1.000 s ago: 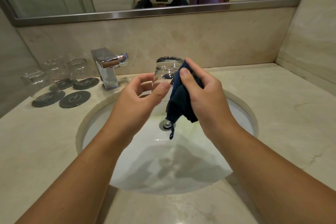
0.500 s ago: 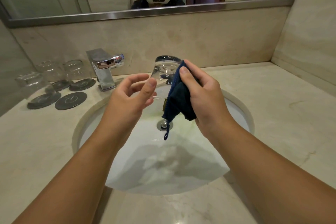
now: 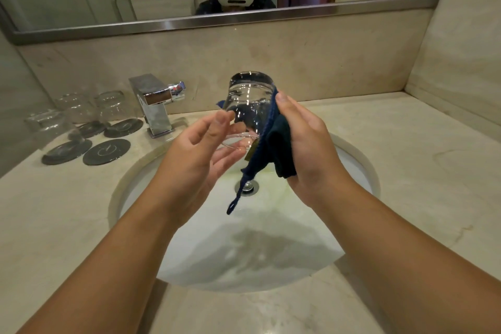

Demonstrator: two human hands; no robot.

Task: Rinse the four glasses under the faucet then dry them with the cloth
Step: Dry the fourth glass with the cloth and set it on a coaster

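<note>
Now, glass position: we see the glass held in the air over the sink, right of the faucet and above the drain.
Glass axis: its long axis runs close to upright, leaning a little; the thick base points up and away from us, the open mouth down towards us.
Cloth: a dark blue cloth lies against the glass's right side and wraps behind it, with a loop of cord dangling towards the drain.
Right hand: the right hand grips the glass through the cloth, thumb laid flat along the side; we cannot see the fingers behind.
Left hand: the left hand is loosely spread, palm turned to the glass, fingertips at the rim; we cannot tell whether they touch it.
Other glasses: three other glasses stand mouth down on dark coasters on the bench, left of the faucet.
Bare coaster: a fourth coaster sits beside them.
</note>
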